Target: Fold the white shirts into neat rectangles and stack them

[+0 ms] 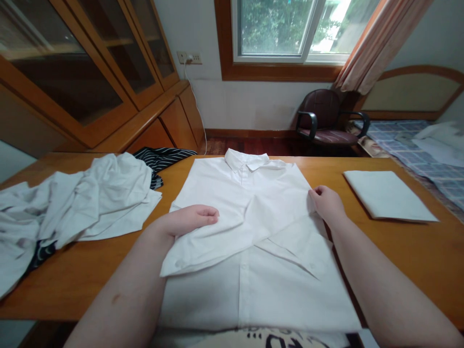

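White shirt (253, 232) lies flat at the middle of the table (416, 251), collar toward the far edge, sleeves crossed over the front. Left hand (192, 220) rests on one sleeve, fingers curled, any hold hard to tell. Right hand (328, 203) pinches the shirt's side edge. Crumpled clothes pile (90, 203) at the table's left end, folded white cloth (387, 195) near its right.

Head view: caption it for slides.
A white shirt, sleeves folded across, lies on a table, touched by the left hand and right hand.
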A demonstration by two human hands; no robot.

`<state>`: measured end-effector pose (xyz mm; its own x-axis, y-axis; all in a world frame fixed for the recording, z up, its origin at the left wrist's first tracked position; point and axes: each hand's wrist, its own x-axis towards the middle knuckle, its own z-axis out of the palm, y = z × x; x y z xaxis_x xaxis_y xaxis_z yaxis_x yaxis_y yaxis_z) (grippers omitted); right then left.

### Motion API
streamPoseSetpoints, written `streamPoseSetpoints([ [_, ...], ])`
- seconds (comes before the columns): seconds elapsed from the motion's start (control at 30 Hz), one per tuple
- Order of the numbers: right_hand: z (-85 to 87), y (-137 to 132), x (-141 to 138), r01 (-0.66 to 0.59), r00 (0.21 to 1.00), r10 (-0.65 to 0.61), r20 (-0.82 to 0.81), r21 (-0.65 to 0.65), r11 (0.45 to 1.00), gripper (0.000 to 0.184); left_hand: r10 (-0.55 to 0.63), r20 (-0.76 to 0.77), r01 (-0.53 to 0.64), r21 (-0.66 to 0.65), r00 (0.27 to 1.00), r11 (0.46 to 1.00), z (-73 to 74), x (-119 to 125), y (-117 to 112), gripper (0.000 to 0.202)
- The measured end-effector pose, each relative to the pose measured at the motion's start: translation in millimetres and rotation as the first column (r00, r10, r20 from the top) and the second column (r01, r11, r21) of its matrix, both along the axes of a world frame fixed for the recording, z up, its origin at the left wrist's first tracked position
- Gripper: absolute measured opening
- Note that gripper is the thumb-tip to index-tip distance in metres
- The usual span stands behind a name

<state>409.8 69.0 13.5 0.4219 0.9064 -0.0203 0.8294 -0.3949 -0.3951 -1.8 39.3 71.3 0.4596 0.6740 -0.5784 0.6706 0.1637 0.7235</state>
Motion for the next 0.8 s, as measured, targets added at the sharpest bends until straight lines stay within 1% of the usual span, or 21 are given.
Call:
streamPoseSetpoints([
  [0.07,0.3,0.1,2.0,0.002,1.0,-0.002,0.009,-0.028,1.0,0.027,0.041,-0.164,-0.028,0.077,0.986,0.997,-6.0,-6.9,5.3,0.03],
  [0.13,1.8,-0.2,2.7,-0.003,1.0,0.005,0.027,-0.061,0.998,0.027,0.046,-0.279,-0.012,0.12,0.959,0.993,-12.9,-10.6,10.8,0.028],
  [0.17,2.9,-0.4,2.4,-0.008,0.999,0.011,0.033,-0.073,0.997,0.027,0.043,-0.288,-0.008,0.122,0.957,0.992,-15.8,-11.2,13.0,0.028],
  [0.23,5.0,-0.8,0.8,-0.019,0.999,0.022,0.032,-0.078,0.997,0.029,0.036,-0.232,-0.01,0.11,0.972,0.994,-19.1,-9.8,15.6,0.031],
  [0.3,6.5,-0.9,-1.3,-0.028,0.999,0.03,0.023,-0.078,0.997,0.034,0.042,-0.18,-0.022,0.109,0.983,0.994,-19.5,-6.5,16.2,0.033],
  [0.33,6.7,-0.7,-2.2,-0.029,0.999,0.031,0.023,-0.082,0.996,0.037,0.047,-0.179,-0.027,0.116,0.983,0.993,-19.2,-4.7,16.1,0.033],
  [0.4,6.3,0.1,-2.9,-0.023,0.999,0.027,0.036,-0.094,0.995,0.039,0.051,-0.21,-0.02,0.146,0.976,0.989,-18.0,-2.5,15.8,0.033],
  [0.5,4.2,1.6,-1.8,-0.022,0.998,0.028,0.056,-0.093,0.995,0.036,0.045,-0.261,0.006,0.19,0.964,0.982,-16.6,-3.6,14.8,0.032],
  [0.7,3.6,2.0,-2.1,-0.036,0.996,0.043,0.076,-0.087,0.996,0.034,0.03,-0.278,0.011,0.143,0.96,0.99,-13.2,-14.6,6.3,0.032],
  [0.8,4.8,1.4,-3.7,-0.035,0.997,0.04,0.067,-0.077,0.996,0.034,0.055,-0.294,0.011,0.218,0.954,0.976,-9.8,-20.0,-2.4,0.032],
])
